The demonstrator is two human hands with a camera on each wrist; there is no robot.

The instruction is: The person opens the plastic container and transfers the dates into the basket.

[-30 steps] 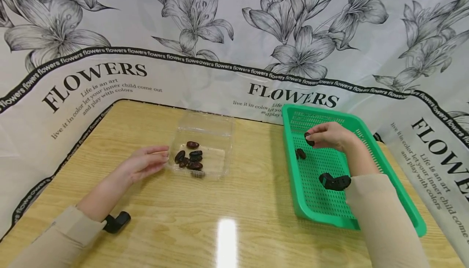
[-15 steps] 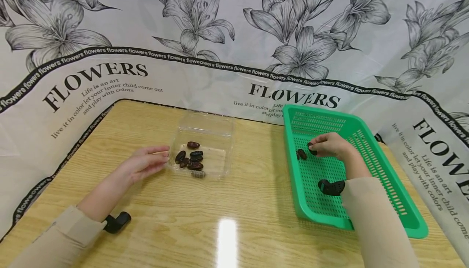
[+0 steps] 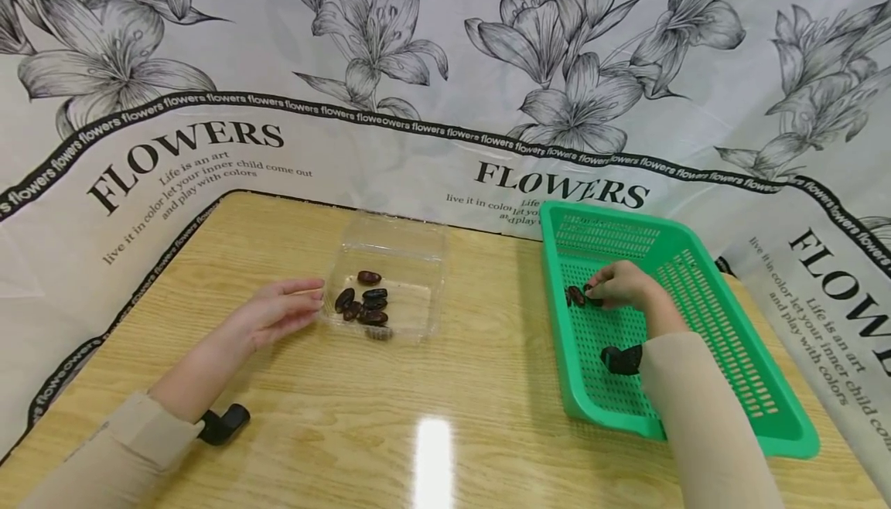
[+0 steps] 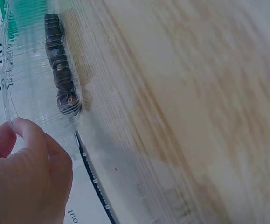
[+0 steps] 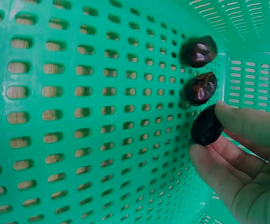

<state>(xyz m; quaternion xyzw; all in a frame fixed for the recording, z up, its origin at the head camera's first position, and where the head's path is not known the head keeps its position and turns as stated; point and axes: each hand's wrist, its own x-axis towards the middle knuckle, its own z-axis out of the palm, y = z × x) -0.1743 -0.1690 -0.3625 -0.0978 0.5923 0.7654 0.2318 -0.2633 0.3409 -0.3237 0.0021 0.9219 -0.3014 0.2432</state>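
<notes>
My right hand [image 3: 623, 286] is low inside the green plastic basket [image 3: 565, 354], pinching a dark date [image 5: 207, 125] between thumb and fingers just above or on the perforated floor. Beside it lie a glossy date [image 5: 201, 88] and another date [image 5: 199, 50], in a row along the basket's side. On the left, my left hand [image 3: 281, 315] touches the side of a clear plastic box [image 3: 411, 304] with its fingertips, fingers mostly extended. Several dates [image 3: 373, 317] lie in that box, mostly toward its front left.
Both containers stand on a wooden table [image 3: 480, 385], the box left of centre and the basket at the right. A flower-printed sheet [image 3: 418, 138] rises behind the table and along its sides. Black wrist devices, such as the left one [image 3: 224, 424], hang under both sleeves.
My right hand has lowered with the date toward the basket floor, ending beside the dates lying there. My left hand stays at the box.
</notes>
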